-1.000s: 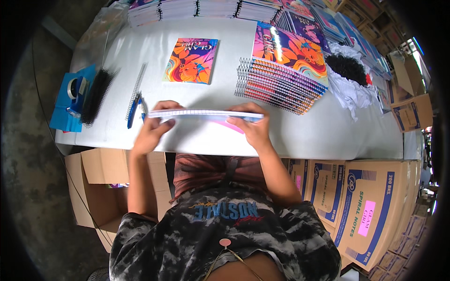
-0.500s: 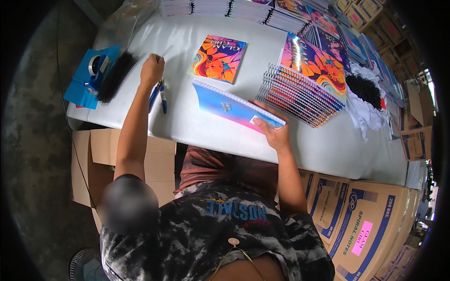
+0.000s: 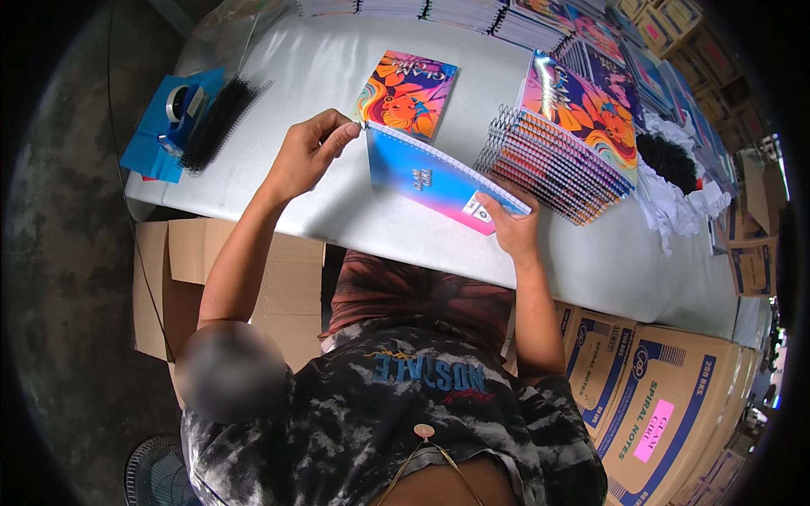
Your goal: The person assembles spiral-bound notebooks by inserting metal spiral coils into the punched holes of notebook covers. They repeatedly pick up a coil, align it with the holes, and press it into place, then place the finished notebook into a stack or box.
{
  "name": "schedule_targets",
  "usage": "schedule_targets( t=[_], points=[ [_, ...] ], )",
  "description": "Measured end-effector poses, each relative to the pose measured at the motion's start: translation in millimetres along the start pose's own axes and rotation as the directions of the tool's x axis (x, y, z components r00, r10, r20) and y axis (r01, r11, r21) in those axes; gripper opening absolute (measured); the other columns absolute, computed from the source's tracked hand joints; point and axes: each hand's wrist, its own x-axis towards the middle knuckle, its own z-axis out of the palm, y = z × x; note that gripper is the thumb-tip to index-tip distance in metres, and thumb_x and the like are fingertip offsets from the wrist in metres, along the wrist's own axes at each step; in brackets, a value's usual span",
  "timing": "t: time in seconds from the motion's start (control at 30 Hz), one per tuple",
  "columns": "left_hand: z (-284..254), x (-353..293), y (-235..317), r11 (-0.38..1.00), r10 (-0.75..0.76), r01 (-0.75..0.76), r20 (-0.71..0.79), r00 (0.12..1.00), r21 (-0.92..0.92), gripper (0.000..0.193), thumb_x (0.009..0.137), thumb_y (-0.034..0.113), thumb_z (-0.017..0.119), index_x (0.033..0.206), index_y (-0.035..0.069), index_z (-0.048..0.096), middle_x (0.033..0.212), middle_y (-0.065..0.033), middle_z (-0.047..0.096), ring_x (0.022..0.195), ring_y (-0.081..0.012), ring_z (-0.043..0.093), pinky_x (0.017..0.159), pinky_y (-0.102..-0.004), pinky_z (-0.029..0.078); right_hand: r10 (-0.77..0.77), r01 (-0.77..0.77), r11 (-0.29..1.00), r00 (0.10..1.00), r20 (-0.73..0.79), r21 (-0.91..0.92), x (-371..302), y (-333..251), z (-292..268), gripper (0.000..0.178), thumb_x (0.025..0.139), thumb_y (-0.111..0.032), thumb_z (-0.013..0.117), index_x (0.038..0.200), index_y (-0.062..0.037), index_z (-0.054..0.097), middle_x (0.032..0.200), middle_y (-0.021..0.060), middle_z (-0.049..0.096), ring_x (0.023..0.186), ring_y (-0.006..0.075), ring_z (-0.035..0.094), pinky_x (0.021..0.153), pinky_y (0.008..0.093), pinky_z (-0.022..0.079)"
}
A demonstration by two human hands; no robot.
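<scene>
My right hand (image 3: 513, 226) grips the right end of a blue-and-pink notebook (image 3: 422, 179), thumb on its cover. The notebook is tilted, with a row of punched holes along its upper edge. At the far left end of that edge, my left hand (image 3: 316, 152) is pinched on a thin spiral binding coil (image 3: 364, 126), most of it hidden by the fingers. Just beyond lies a notebook with a colourful illustrated cover (image 3: 407, 94), flat on the table. To the right stands a stack of spiral-bound notebooks (image 3: 574, 139), coils facing me.
Several loose black coils (image 3: 221, 126) lie at the left beside a blue tape dispenser (image 3: 181, 118) on a blue sheet. More notebook stacks (image 3: 456, 13) line the table's far side. Crumpled white cloth (image 3: 666, 190) lies at right. Cardboard boxes (image 3: 675, 405) stand below the table.
My left hand has moved right and nearer, from beside the black coils to the notebook's left corner, bringing the coil along. My right hand still holds the notebook, shifted slightly right.
</scene>
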Motion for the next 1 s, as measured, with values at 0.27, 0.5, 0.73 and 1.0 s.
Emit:
schedule_targets(
  t=[0.27,0.5,0.73,1.0],
  points=[
    [-30.7,19.6,20.9,0.993,0.089,-0.07,0.219,0.972,-0.092,0.028,0.092,0.031,0.05,0.086,0.004,0.056,0.066,0.0045,0.046,0.058,-0.0036,0.036,0.053,-0.0181,0.03,-0.044,0.045,0.999,0.988,0.147,-0.002,0.5,-7.6,-6.0,0.024,0.082,-0.002,0.062,0.106,0.0022,0.062,0.092,0.0052,0.065,0.08,0.0074,0.057,0.072,0.0208,0.047],
    [-17.9,0.2,22.4,0.992,-0.088,0.108,0.243,0.966,-0.069,0.041,0.096,0.038,0.038,0.082,0.002,0.05,0.078,-0.0036,0.047,0.076,-0.0108,0.042,0.073,-0.0264,0.039,-0.048,0.047,0.998,0.998,0.042,0.033,-0.6,-4.7,-5.0,0.026,0.082,0.0,0.061,0.108,0.0031,0.06,0.097,0.0071,0.065,0.084,0.0079,0.057,0.075,0.0218,0.047],
    [-7.7,7.6,9.5,0.919,-0.204,0.283,0.283,0.937,-0.275,0.036,0.094,0.038,0.045,0.083,0.005,0.056,0.069,0.0014,0.05,0.06,-0.006,0.042,0.056,-0.0197,0.037,-0.161,0.164,0.986,0.979,0.125,-0.01,4.0,-7.8,-7.3,0.025,0.083,0.001,0.059,0.108,0.0029,0.061,0.101,0.0072,0.065,0.085,0.0084,0.057,0.076,0.0216,0.047],
    [-13.7,15.3,46.0,0.911,0.309,-0.344,0.175,0.935,0.228,0.027,0.08,0.016,0.065,0.102,0.003,0.057,0.095,-0.006,0.06,0.078,-0.019,0.056,0.068,-0.0311,0.046,-0.006,0.004,1.0,0.998,0.06,0.024,-6.7,-0.4,-11.0,0.025,0.082,-0.002,0.061,0.106,0.0024,0.062,0.092,0.0088,0.067,0.071,0.0085,0.058,0.066,0.0201,0.047]
  ],
)
